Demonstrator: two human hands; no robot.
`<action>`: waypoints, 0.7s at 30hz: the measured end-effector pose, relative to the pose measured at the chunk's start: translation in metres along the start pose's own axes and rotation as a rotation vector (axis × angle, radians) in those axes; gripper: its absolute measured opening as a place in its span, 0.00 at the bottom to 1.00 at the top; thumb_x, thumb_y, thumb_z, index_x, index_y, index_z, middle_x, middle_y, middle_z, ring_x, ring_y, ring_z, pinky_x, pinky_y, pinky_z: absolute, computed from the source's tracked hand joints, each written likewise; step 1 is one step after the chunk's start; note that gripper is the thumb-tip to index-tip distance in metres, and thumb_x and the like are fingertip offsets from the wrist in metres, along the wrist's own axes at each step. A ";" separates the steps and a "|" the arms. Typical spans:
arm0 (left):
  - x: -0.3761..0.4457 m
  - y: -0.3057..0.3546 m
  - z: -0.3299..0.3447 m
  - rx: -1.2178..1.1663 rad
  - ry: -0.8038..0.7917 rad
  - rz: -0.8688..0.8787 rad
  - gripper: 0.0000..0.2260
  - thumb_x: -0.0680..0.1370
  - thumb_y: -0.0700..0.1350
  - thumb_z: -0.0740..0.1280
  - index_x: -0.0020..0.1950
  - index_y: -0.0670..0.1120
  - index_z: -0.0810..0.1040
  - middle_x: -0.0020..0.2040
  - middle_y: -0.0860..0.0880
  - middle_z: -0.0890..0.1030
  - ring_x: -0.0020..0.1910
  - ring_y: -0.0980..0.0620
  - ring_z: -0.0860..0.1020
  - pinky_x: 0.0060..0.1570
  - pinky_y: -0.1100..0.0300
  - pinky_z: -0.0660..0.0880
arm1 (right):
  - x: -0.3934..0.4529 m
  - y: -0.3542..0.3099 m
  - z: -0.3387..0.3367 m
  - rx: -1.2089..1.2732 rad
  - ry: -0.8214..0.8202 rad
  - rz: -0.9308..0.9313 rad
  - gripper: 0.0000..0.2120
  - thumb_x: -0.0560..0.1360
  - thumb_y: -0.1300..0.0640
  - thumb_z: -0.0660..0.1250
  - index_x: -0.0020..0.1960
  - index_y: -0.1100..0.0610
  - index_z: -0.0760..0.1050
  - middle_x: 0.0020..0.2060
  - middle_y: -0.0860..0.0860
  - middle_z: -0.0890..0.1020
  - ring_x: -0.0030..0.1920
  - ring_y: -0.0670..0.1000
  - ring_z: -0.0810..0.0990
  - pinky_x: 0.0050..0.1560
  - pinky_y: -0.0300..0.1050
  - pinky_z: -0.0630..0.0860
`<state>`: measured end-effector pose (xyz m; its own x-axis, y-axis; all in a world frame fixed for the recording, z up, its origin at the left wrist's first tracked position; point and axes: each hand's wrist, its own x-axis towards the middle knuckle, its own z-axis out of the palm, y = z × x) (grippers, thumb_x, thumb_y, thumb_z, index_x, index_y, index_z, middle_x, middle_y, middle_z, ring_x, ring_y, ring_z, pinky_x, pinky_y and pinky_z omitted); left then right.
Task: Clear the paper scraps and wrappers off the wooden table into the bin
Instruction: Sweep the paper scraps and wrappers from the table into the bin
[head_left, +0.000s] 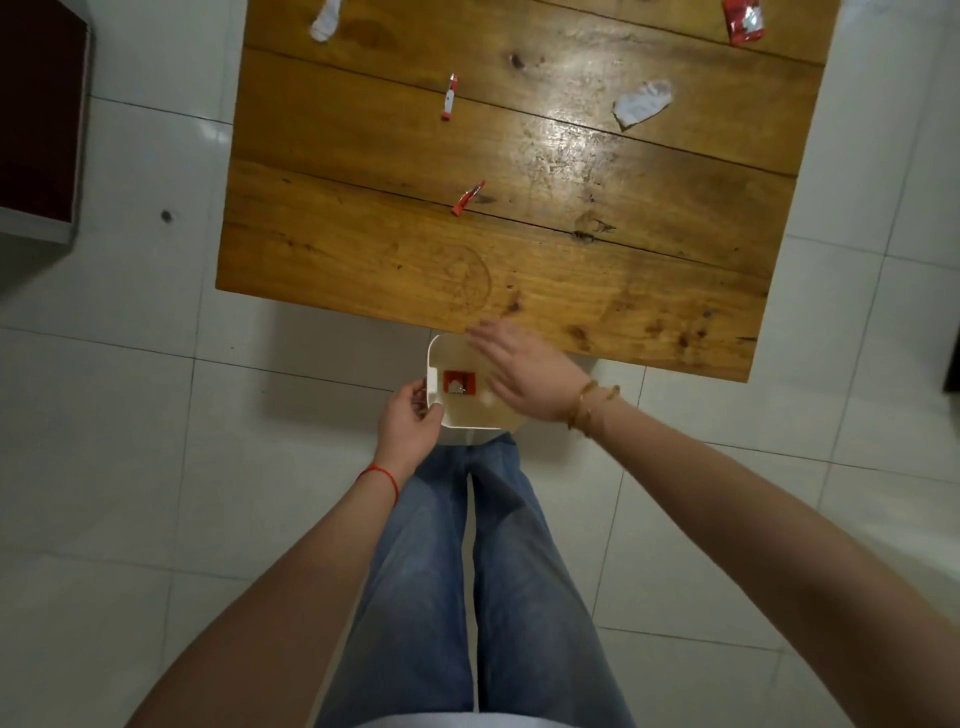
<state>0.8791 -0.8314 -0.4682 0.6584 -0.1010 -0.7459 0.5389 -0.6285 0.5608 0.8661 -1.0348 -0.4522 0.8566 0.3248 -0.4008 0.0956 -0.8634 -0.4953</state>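
Observation:
A small white bin (435, 358) hangs just below the near edge of the wooden table (363, 260). My left hand (408, 423) grips its left rim. My right hand (519, 376) hovers over the bin's mouth, fingers spread and blurred, holding nothing. Red wrapper bits (459, 383) lie at the bin's bottom. On the table lie two small red scraps (467, 197) (450, 96), two white paper scraps (643, 103) (326, 20) and a red wrapper (744, 20) at the far right.
White tiled floor (130, 415) surrounds the table. A dark red cabinet (39, 114) stands at the left. My legs in blue jeans (467, 571) are directly behind the bin.

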 end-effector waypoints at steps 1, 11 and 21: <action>0.001 0.000 0.000 -0.009 0.005 -0.014 0.15 0.75 0.37 0.65 0.62 0.41 0.75 0.51 0.49 0.80 0.48 0.53 0.79 0.49 0.63 0.74 | -0.007 -0.007 0.006 0.000 -0.017 -0.053 0.23 0.79 0.51 0.53 0.72 0.58 0.64 0.70 0.56 0.70 0.70 0.55 0.67 0.72 0.51 0.61; 0.006 -0.002 -0.004 -0.073 0.004 -0.092 0.18 0.74 0.37 0.66 0.64 0.42 0.73 0.54 0.47 0.80 0.51 0.52 0.78 0.51 0.62 0.74 | 0.086 0.024 -0.054 0.025 0.240 0.264 0.27 0.79 0.54 0.55 0.76 0.58 0.53 0.76 0.57 0.57 0.76 0.57 0.53 0.75 0.52 0.51; 0.003 0.000 -0.007 -0.061 0.009 -0.111 0.19 0.74 0.36 0.68 0.64 0.41 0.73 0.54 0.48 0.79 0.50 0.53 0.77 0.49 0.64 0.73 | 0.068 0.007 -0.031 -0.095 0.183 0.175 0.26 0.79 0.57 0.56 0.75 0.59 0.56 0.76 0.57 0.59 0.76 0.56 0.54 0.73 0.48 0.44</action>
<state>0.8850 -0.8269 -0.4681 0.5972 -0.0264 -0.8017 0.6399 -0.5870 0.4960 0.9412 -1.0309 -0.4592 0.9410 0.0996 -0.3235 -0.0223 -0.9354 -0.3529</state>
